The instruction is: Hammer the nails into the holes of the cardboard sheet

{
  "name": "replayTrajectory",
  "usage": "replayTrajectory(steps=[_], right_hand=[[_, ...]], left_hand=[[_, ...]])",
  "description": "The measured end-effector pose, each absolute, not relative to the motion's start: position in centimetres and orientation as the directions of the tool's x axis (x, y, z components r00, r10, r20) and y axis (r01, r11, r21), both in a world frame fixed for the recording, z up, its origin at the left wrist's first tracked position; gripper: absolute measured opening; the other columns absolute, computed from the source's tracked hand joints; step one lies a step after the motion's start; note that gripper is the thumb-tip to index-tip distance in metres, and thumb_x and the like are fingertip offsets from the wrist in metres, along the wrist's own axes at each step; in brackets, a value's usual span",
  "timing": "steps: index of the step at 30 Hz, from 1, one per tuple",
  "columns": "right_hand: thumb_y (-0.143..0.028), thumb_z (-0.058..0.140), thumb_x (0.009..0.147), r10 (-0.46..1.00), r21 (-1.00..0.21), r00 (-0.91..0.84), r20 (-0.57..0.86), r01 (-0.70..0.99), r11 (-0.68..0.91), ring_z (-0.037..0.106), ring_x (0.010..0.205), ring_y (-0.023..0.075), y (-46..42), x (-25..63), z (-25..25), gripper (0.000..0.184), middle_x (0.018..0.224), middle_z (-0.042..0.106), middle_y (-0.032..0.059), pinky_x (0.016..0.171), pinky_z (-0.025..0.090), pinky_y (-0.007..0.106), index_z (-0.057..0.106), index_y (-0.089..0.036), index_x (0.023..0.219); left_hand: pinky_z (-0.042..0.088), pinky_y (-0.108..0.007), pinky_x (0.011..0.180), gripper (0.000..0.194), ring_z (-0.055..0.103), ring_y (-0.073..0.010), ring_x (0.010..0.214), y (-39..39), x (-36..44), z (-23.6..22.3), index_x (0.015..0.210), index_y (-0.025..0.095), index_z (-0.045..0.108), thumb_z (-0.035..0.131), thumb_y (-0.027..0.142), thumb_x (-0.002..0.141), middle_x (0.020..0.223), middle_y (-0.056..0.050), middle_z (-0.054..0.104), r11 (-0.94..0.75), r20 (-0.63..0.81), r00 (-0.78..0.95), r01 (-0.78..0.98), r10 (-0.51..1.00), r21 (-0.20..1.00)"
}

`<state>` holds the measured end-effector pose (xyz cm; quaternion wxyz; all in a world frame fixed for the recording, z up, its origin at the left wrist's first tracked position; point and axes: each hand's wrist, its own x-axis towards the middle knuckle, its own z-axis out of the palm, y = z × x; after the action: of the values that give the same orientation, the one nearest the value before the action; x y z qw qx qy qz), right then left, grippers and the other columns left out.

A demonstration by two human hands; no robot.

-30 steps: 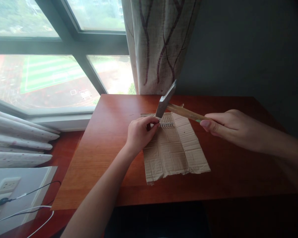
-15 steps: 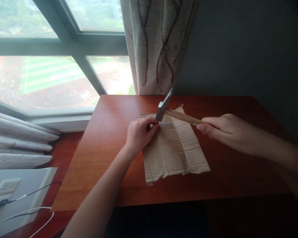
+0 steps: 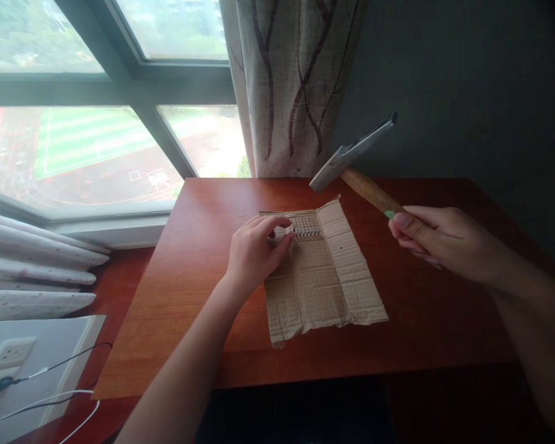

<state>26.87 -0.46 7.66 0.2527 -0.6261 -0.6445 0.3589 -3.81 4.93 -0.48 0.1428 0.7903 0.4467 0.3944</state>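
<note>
My right hand (image 3: pixel 432 237) is wrapped round the wooden handle of a hammer (image 3: pixel 358 154), its metal head raised above the back of the table. A green mark shows on the handle by my thumb. My left hand (image 3: pixel 259 246) rests at the left of a block of small dark nails (image 3: pixel 308 232) set in rows in a piece of brown cardboard (image 3: pixel 312 283). Thumb and forefinger pinch at the end of the front row, on what seems to be a nail, mostly hidden by the fingertips. The cardboard lies on the table, with a folded strip along its right side.
The reddish-brown wooden table (image 3: pixel 166 320) has its front edge close to me. Behind it hangs a patterned curtain (image 3: pixel 300 80) beside a window (image 3: pixel 92 142). At lower left, cables (image 3: pixel 50 394) run from a wall socket (image 3: pixel 13 354).
The hammer has risen up and to the right, away from my left fingers, with my right hand following. My left hand has shifted slightly left and stays by the nails.
</note>
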Motion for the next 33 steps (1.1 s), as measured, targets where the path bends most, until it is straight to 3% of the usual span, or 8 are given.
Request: replayTrajectory(steps=[5, 14, 25, 33], right_hand=[[-0.067, 0.054, 0.094, 0.985, -0.802, -0.063, -0.163, 0.59, -0.094, 0.038, 0.046, 0.0083, -0.7, 27.2, 7.0, 0.051, 0.057, 0.044, -0.0031, 0.041, 0.029, 0.024, 0.054, -0.02, 0.073], [-0.068, 0.051, 0.094, 0.976, -0.77, -0.102, -0.191, 0.633, -0.084, 0.039, 0.046, 0.0089, -0.5, 27.1, 6.0, 0.052, 0.059, 0.045, -0.0029, 0.042, 0.029, 0.024, 0.052, -0.021, 0.072], [-0.073, 0.047, 0.093, 0.956, -0.601, -0.188, -0.226, 0.799, 0.015, 0.039, 0.05, 0.0114, -0.3, 25.6, 7.2, 0.059, 0.057, 0.043, -0.0022, 0.048, 0.027, 0.027, 0.045, -0.022, 0.065], [-0.075, 0.044, 0.093, 0.938, -0.552, -0.228, -0.262, 0.833, 0.049, 0.039, 0.052, 0.0119, -0.6, 24.9, 8.1, 0.06, 0.059, 0.043, -0.002, 0.048, 0.028, 0.028, 0.045, -0.022, 0.065]], left_hand=[[0.053, -0.04, 0.091, 0.01, 0.067, -0.0236, 0.1, 4.7, -5.2, 0.2, 0.097, 0.022, 0.072, 0.063, 0.021, 0.092, 0.106, -0.006, 0.076, -0.653, 0.481, 0.442, 0.531, 0.757, 0.54], [0.045, -0.052, 0.106, 0.028, 0.057, -0.0302, 0.127, 3.2, -5.9, -0.6, 0.122, 0.027, 0.072, 0.063, 0.031, 0.096, 0.139, -0.009, 0.065, -0.722, 0.4, 0.604, 0.521, 0.689, 0.456], [0.041, -0.052, 0.105, 0.031, 0.054, -0.0303, 0.128, 2.9, -5.9, -0.7, 0.126, 0.029, 0.072, 0.056, 0.034, 0.1, 0.142, -0.006, 0.064, -0.723, 0.368, 0.624, 0.568, 0.689, 0.392], [0.042, -0.05, 0.102, 0.03, 0.055, -0.0298, 0.126, 3.0, -5.8, -0.8, 0.124, 0.028, 0.073, 0.055, 0.033, 0.101, 0.141, -0.005, 0.065, -0.726, 0.38, 0.62, 0.562, 0.687, 0.396]])
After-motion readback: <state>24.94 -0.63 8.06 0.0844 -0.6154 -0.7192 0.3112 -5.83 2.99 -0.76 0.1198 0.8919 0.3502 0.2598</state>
